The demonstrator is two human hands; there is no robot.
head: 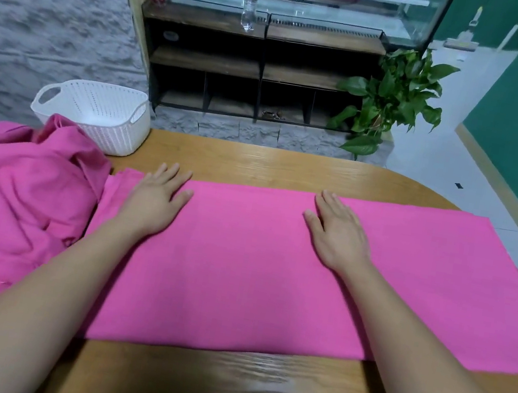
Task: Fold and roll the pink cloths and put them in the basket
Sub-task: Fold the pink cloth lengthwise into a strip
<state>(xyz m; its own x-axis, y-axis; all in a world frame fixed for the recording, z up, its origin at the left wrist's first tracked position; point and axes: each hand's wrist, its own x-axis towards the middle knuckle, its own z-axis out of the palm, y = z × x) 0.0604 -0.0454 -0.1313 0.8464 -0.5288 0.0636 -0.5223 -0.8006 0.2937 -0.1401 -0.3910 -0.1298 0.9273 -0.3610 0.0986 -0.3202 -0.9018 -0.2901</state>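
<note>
A flat, folded pink cloth (256,264) lies across the middle of the frame on the wooden surface (218,388). The left hand (155,201) rests palm down on its left part, fingers straight and slightly spread. The right hand (335,233) lies flat on the cloth right of centre, fingers also straight. At the left edge of the frame is a crumpled heap of pink cloths (9,206). Behind this heap, in the upper left, stands a white perforated plastic basket (93,113).

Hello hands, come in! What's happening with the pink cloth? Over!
Left hand, right hand flat on spread pink cloth. Crumpled pink pile waiting at left. White basket holds nothing visible. Nothing blocking.
</note>
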